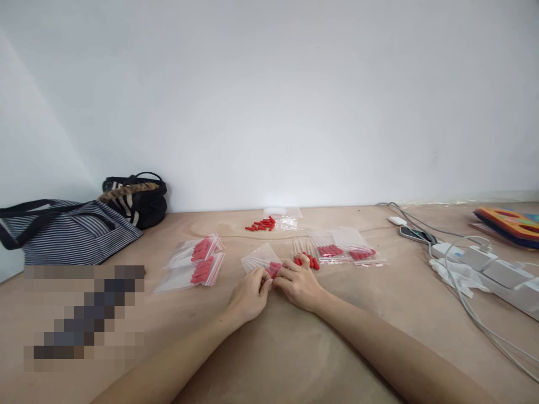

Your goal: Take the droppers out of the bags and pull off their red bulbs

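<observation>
Close together over the table, my left hand [252, 293] and my right hand [300, 285] pinch the near edge of a clear zip bag [261, 255]. Inside it lie several thin-shafted pieces with red handles [274, 266], partly covered by my fingers. Just beyond my right hand, several loose red-handled pieces [314, 261] point their thin shafts toward the wall; my fingers hide some of them. Filled zip bags with red-handled pieces lie on both sides, a left pair [202, 269] and a right pair [330, 251].
Farther back are a pile of red handles [263, 224] and a clear bag with thin shafts [289, 221]. A striped bag [76, 233] and a black bag [147, 202] stand at left. Cables, a power strip [497, 272] and a phone-like device [416, 234] occupy the right.
</observation>
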